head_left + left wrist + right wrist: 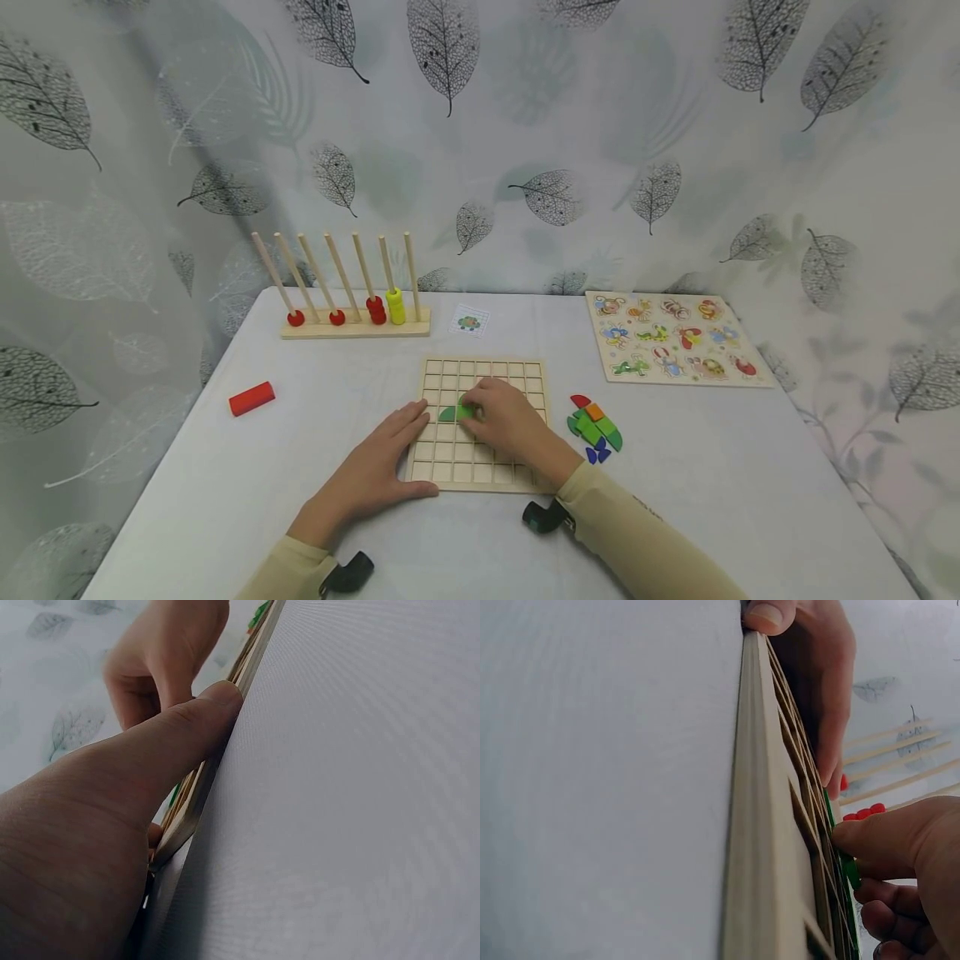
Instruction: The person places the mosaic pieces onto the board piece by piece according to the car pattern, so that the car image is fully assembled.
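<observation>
A square wooden grid board point(472, 485) lies on the white table. My left hand point(375, 462) rests at its near left corner, the fingers fairly straight along the left side and the thumb point(180, 724) along the near edge. Over the middle of the grid, my right hand point(513, 421) pinches a green square tile point(465, 412) between thumb and fingers; in the right wrist view the tile point(850, 871) is partly hidden by them. Just left of it, a green quarter-round piece point(447, 414) lies in a cell. The right hand covers several cells.
Loose green, red, orange and blue pieces point(589, 429) lie right of the board. Behind stand a wooden peg rack point(356, 327) with red and yellow beads and a small pattern card point(469, 321). An insect puzzle board point(675, 337) is back right, a red cylinder point(252, 398) left.
</observation>
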### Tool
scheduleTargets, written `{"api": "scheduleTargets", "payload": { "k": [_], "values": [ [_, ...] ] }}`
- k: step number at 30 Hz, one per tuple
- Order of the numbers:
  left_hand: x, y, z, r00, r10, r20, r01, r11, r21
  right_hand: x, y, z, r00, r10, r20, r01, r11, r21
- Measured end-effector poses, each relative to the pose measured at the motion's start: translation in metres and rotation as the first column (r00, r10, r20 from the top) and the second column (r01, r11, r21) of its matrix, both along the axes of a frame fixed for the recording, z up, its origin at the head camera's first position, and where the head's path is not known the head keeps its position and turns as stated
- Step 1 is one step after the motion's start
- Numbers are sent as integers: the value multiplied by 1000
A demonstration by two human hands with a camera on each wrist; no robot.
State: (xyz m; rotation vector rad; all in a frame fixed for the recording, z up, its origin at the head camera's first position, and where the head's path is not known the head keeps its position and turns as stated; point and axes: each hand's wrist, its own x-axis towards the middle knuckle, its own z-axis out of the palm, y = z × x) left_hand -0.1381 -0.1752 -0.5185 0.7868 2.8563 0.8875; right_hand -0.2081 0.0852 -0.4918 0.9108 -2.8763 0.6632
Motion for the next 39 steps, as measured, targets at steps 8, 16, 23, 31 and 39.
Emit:
{"api": "scheduleTargets", "payload": {
  "k": [8,16,23,31,39],
  "values": [
    [-1,-1,-2,1000,-6,-10,6,1000,6,0,-1,-1,1000,-3,0,3,1000,19],
    [-1,0,-2,1000,-7,-14,7,1000,6,1,0,1,1000,8,-15,-8,1000,5],
    [-1,-1,-3,1000,-10,-20,10,1000,8,2,1,1,1000,20,-20,-20,1000,-3],
    [-1,-1,-3,1000,-13,-26,13,1000,15,1,1,-1,999,30,-11,-30,1000,8],
    [0,0,-1,1000,-7,-11,7,1000,8,-1,2,-4,999,37,-14,-37,999,2]
  ]
}}
